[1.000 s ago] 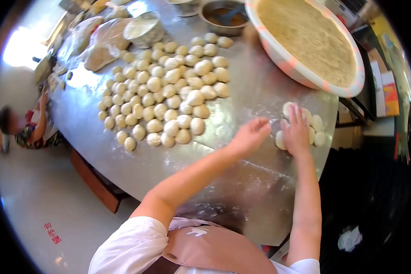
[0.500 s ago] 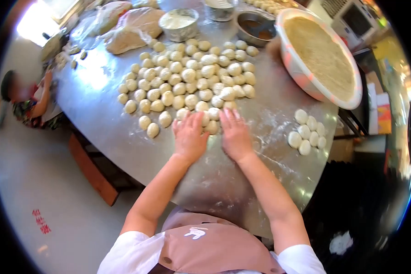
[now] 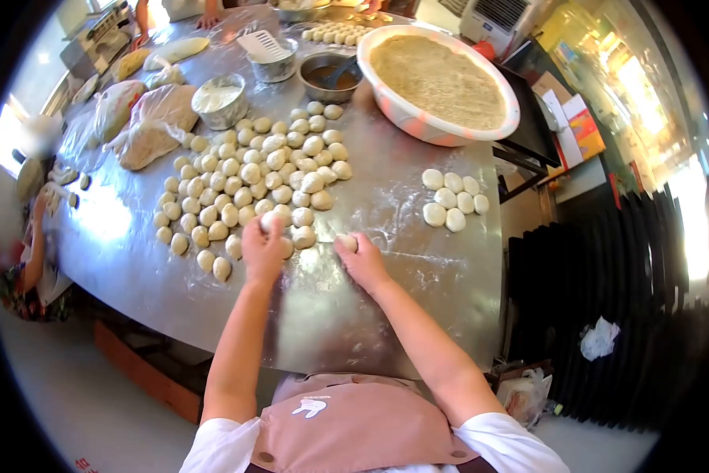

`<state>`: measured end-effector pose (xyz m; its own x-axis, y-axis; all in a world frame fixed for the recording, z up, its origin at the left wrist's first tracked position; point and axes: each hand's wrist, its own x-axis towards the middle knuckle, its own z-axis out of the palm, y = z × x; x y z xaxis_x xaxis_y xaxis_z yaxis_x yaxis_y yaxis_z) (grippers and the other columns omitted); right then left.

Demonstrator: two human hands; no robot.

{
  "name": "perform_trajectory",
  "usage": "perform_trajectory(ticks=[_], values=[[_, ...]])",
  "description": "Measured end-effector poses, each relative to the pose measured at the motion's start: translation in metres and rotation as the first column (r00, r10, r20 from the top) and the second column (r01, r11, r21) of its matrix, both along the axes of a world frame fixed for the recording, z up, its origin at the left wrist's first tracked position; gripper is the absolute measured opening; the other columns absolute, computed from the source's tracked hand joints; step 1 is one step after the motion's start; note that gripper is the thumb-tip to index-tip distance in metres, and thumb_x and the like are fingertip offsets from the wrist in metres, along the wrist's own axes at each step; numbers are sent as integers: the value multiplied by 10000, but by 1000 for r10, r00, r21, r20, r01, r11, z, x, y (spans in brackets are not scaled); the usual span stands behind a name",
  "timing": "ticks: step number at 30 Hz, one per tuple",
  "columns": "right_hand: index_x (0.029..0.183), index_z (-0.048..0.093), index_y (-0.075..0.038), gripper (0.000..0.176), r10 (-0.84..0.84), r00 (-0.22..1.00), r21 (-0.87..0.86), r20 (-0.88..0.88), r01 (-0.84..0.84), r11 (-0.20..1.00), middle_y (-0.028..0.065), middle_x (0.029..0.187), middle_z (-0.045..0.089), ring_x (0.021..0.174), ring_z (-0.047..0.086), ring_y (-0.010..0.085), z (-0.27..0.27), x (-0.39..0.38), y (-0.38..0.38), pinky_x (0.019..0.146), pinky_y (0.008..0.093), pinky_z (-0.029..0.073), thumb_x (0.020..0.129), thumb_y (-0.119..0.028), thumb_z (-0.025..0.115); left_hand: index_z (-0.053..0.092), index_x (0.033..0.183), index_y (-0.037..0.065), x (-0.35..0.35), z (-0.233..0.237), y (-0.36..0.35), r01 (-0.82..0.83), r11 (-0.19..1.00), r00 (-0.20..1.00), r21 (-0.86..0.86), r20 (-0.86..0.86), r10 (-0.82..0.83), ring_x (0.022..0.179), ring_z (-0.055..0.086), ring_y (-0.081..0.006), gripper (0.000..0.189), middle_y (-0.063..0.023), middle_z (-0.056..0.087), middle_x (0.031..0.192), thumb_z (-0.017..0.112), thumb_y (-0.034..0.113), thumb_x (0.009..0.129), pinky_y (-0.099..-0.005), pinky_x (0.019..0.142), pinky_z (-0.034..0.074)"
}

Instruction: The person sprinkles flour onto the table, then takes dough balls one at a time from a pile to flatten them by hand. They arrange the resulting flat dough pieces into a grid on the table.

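My left hand (image 3: 263,254) is closed around a dough ball (image 3: 272,221) at the near edge of a large group of pale dough balls (image 3: 250,174). Further right, just above the metal table (image 3: 311,315), my right hand (image 3: 364,264) grips another dough ball (image 3: 347,242) between thumb and fingers. Bare tabletop separates the two hands. Several flattened dough rounds (image 3: 455,199) lie together on the flour-dusted surface to the right.
A big white basin (image 3: 417,128) of tan crumbly filling stands at the back right. Beside it are a metal bowl (image 3: 327,93) with brown liquid and a tub of flour (image 3: 219,102). Plastic-wrapped dough (image 3: 161,126) lies back left. Another person's arm (image 3: 35,244) shows at left.
Both hands lay spread on the front dough balls before; now each has closed on one. My right hand has come away rightward from the group. The camera view has turned right.
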<state>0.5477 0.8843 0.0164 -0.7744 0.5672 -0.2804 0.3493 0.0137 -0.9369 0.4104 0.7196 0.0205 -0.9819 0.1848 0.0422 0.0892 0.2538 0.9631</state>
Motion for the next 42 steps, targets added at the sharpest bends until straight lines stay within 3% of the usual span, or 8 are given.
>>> perform_trajectory(ticks=[5,9,11,13,17,24,27,42], values=[[1023,589,-124,239,-180,980,-592,80,192,783,40,815,609,595,550,73,36,89,14,510,216,436,1000,-361,595,579,1168,-9,36,53,-25,-113,587,613,801,522,-593,854,640,-196,353,-114,641,1027,585,268,949,-309,728,554],[952,625,-106,231,-279,953,-39,119,285,958,93,832,621,612,585,179,14,145,18,542,317,495,946,-334,659,643,1002,63,74,17,-18,51,664,265,746,631,-730,812,642,-171,198,-84,646,913,606,245,934,-265,590,524],[941,641,-90,256,-195,980,698,47,108,708,133,900,628,644,609,268,1,161,14,571,393,524,912,-341,686,658,938,85,109,28,2,525,839,590,142,651,-478,766,657,-213,124,-111,657,863,644,206,912,-321,573,520],[936,601,-90,213,-220,965,784,140,28,620,164,955,589,726,630,358,8,169,4,637,484,537,892,-282,682,643,967,79,126,6,8,527,763,712,-374,-296,-636,694,652,-288,127,-147,652,930,668,171,884,-406,566,526],[909,552,-82,218,-287,890,787,353,-117,606,152,956,560,715,640,355,0,168,-13,620,504,538,898,-266,669,600,953,89,146,-11,16,538,481,676,-692,13,-737,778,663,-343,168,-146,586,992,653,235,889,-514,695,532],[1085,612,-78,274,-213,928,820,305,-142,554,175,1098,591,1059,605,366,26,173,-13,932,512,472,953,-318,598,650,1090,112,150,20,14,485,433,659,-760,-8,-752,1085,578,-355,269,-141,592,1112,625,323,925,-499,912,481],[1233,601,-91,400,-257,966,461,16,221,859,194,1249,584,1243,503,371,-20,177,26,1070,514,364,972,-392,562,627,1271,126,128,10,22,669,510,671,-541,144,-727,1262,451,-394,439,-179,528,1328,616,406,933,-499,1087,352],[1413,487,-110,558,-413,841,813,350,-54,579,199,1538,378,1447,292,440,-11,130,26,1118,663,225,952,-416,559,417,1491,141,127,-5,65,392,522,796,-758,-5,-605,1470,216,-440,699,-198,311,1559,626,457,903,-576,1194,132]])
